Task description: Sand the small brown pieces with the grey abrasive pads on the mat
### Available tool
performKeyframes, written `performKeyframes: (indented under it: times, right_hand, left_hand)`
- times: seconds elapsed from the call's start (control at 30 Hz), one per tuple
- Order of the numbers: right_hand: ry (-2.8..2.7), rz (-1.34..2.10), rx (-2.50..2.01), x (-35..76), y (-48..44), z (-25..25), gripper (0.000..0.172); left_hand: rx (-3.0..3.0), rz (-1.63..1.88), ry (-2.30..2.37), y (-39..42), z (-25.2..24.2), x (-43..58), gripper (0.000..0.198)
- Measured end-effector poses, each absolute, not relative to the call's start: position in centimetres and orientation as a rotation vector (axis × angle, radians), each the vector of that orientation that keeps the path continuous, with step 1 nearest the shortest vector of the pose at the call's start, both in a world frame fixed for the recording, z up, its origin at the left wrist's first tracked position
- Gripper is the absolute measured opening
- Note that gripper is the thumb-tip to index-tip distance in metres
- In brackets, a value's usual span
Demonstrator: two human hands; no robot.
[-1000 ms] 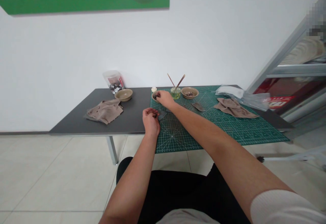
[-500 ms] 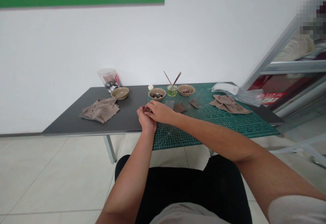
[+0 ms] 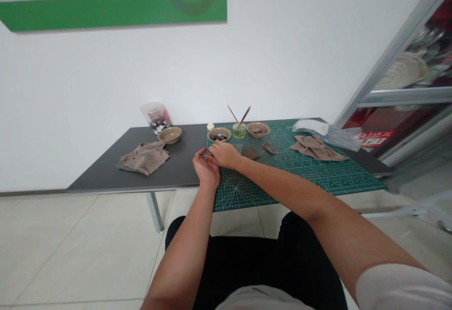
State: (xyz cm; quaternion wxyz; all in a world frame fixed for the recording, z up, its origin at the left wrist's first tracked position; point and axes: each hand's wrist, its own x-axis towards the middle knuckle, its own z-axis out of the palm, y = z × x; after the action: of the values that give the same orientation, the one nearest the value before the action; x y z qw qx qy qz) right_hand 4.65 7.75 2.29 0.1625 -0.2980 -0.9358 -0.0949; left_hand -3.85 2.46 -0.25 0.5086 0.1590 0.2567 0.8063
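Against a white wall (image 3: 282, 56), a dark-grey worktop (image 3: 106, 172) bore a round tan bowl (image 3: 219, 131) of small dark pieces (image 3: 219, 137), probably light, hard, best pinched singly; loosely cupped left hand (image 3: 207, 171) and curled right hand (image 3: 226, 154) met just before it, any contents indiscernible.

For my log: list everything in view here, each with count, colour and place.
Table: one, dark grey, along the wall (one, white)
Cutting mat: one, green, on the table
Bowls: three, tan, one left, two on the mat
Small pieces: too small to count, dark or brownish, in the mat's bowls
Cloths: two, greyish brown, one each side
Flat pieces: three visible, grey and brown, mid-mat
Glass: one, greenish yellow, between the mat's bowls
Sticks: at least two, brown, in the glass
Tub: one, clear, back left
Plastic bag: one, clear and white, right
Sign: one, mostly green, wall
Floor: one, pale, below
Trousers: one pair, black, below
Left hand, right hand: one each, bare, together at the mat's left edge
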Motion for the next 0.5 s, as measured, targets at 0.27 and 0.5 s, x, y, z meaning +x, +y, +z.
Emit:
performKeyframes:
  times: [0.27,0.5]
  right_hand:
    - [-2.329,0.043,-1.37,3.2,13.7,5.4,0.041]
    - [-2.424,0.208,-1.504,3.9,16.2,4.0,0.033]
  left_hand:
    - [0.898,1.956,0.962,2.2,-2.1,-2.9,0.023]
    - [0.98,1.862,1.082,2.2,-2.1,-2.9,0.015]
